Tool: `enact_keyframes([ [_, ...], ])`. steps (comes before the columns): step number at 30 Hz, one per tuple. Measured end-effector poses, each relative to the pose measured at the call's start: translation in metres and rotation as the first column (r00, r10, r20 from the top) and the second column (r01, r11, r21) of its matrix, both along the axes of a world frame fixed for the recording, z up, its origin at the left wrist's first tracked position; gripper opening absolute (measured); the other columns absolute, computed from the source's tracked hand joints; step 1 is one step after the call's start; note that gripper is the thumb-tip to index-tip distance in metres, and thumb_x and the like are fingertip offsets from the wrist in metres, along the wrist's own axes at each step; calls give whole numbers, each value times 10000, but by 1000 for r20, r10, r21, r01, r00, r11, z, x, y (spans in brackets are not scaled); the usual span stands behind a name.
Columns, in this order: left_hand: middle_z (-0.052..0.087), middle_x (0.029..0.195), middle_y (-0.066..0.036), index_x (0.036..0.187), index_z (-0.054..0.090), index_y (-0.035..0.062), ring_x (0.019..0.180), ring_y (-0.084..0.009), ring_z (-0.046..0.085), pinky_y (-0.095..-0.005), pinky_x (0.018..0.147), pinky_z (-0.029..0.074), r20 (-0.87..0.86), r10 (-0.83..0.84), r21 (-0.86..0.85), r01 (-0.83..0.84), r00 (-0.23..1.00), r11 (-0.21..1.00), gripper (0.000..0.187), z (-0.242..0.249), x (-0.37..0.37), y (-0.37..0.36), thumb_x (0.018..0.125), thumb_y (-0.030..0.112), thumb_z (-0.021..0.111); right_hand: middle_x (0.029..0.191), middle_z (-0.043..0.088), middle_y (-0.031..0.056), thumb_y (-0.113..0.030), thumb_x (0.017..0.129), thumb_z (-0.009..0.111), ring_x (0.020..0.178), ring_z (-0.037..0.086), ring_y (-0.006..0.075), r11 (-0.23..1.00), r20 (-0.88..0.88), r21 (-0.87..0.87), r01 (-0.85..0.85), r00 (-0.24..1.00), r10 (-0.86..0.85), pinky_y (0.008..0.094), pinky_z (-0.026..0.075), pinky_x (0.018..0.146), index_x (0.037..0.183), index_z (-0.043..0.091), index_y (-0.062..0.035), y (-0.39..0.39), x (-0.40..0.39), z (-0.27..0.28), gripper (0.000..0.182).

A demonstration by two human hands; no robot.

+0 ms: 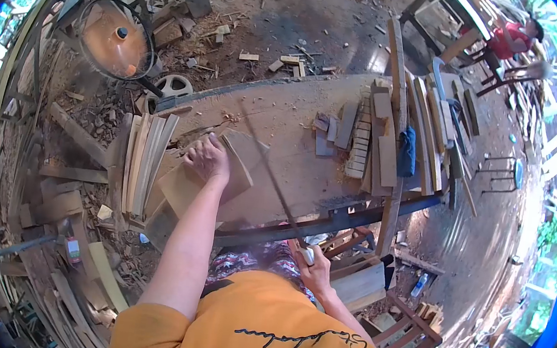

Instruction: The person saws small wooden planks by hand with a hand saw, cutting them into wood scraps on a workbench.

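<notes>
My left hand (209, 158) rests on a flat wooden board (184, 189) at the left part of the workbench (276, 132), its fingers bent and pressed together on the wood. Another flat piece (237, 162) lies against the board's right side. At the front edge of the bench, my right hand (314, 269) is wrapped round a light-coloured handle (309, 254). A long, thin dark strip (267, 162), blurred, runs from near this hand up and left across the bench.
Upright wooden strips (145, 159) stand left of the boards. Stacked wood pieces (383, 141) and a blue cloth (407, 151) are on the right. A fan (116, 39) stands at back left; a person in red (511, 41) sits at back right.
</notes>
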State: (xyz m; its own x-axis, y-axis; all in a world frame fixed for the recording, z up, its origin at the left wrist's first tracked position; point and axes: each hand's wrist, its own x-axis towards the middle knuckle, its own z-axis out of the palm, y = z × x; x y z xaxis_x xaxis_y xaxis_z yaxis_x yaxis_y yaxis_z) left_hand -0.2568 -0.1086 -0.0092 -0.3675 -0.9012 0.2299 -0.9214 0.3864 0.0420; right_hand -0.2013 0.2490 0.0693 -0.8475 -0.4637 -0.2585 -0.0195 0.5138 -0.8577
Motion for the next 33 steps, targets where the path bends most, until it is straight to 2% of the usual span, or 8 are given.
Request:
enact_keyframes([
  [7, 697, 1063, -101, 979, 722, 123, 1076, -302, 574, -491, 990, 308, -66, -30, 313, 50, 997, 949, 513, 32, 8, -8, 992, 438, 317, 749, 593, 211, -191, 885, 691, 727, 603, 437, 996, -92, -15, -88, 992, 86, 463, 461, 608, 901, 504, -32, -26, -17, 12, 246],
  [11, 701, 1059, -103, 984, 724, 129, 1123, -307, 557, -494, 1005, 298, -161, 82, 232, -43, 984, 972, 537, 27, 18, -1, 982, 458, 299, 815, 576, 214, -194, 881, 688, 767, 596, 436, 977, -171, -28, -211, 964, 204, 478, 457, 620, 909, 496, -31, -53, -18, 25, 253],
  [14, 678, 1137, -49, 1027, 695, 153, 1161, -262, 539, -511, 955, 322, -76, 79, 277, -55, 994, 959, 482, 28, 17, -4, 983, 447, 315, 842, 576, 205, -208, 888, 677, 782, 596, 434, 970, -233, -1, -241, 944, 234, 490, 466, 633, 921, 494, -34, -68, -17, 20, 255],
  [17, 716, 990, -82, 863, 745, 127, 1057, -304, 593, -526, 973, 322, -102, 168, 259, -137, 980, 956, 520, 13, 12, -6, 973, 387, 308, 817, 583, 194, -237, 900, 667, 742, 601, 426, 967, -294, 40, -251, 922, 252, 496, 479, 616, 923, 495, -44, -81, -21, 21, 259],
  [21, 718, 981, -68, 856, 744, 137, 1062, -281, 588, -500, 956, 318, 42, 168, 305, -173, 985, 937, 492, 5, 10, -12, 969, 382, 332, 788, 579, 191, -247, 900, 670, 701, 602, 416, 955, -355, 101, -278, 887, 296, 487, 483, 581, 914, 495, -46, -85, -28, 16, 267],
  [24, 716, 999, -62, 904, 741, 148, 1069, -256, 579, -473, 950, 303, 22, 162, 301, -161, 987, 940, 468, 2, 14, -11, 974, 378, 340, 774, 569, 188, -249, 901, 671, 701, 604, 412, 941, -335, 135, -309, 880, 337, 484, 485, 578, 913, 499, -43, -82, -30, 15, 269],
  [26, 713, 1006, -59, 927, 732, 150, 1078, -236, 570, -449, 953, 287, -48, 107, 154, -98, 993, 983, 410, -21, 20, -13, 974, 337, 371, 770, 565, 187, -237, 893, 674, 702, 605, 411, 935, -345, 161, -317, 869, 354, 480, 490, 581, 922, 498, -42, -81, -31, 18, 265],
  [33, 709, 960, -51, 900, 726, 175, 1075, -202, 574, -435, 982, 274, 35, 185, 254, -188, 982, 949, 274, 6, 10, -9, 938, 256, 466, 812, 575, 194, -158, 835, 687, 738, 614, 413, 903, -309, 284, -322, 861, 404, 481, 509, 609, 1000, 490, -47, -97, -33, 32, 280],
])
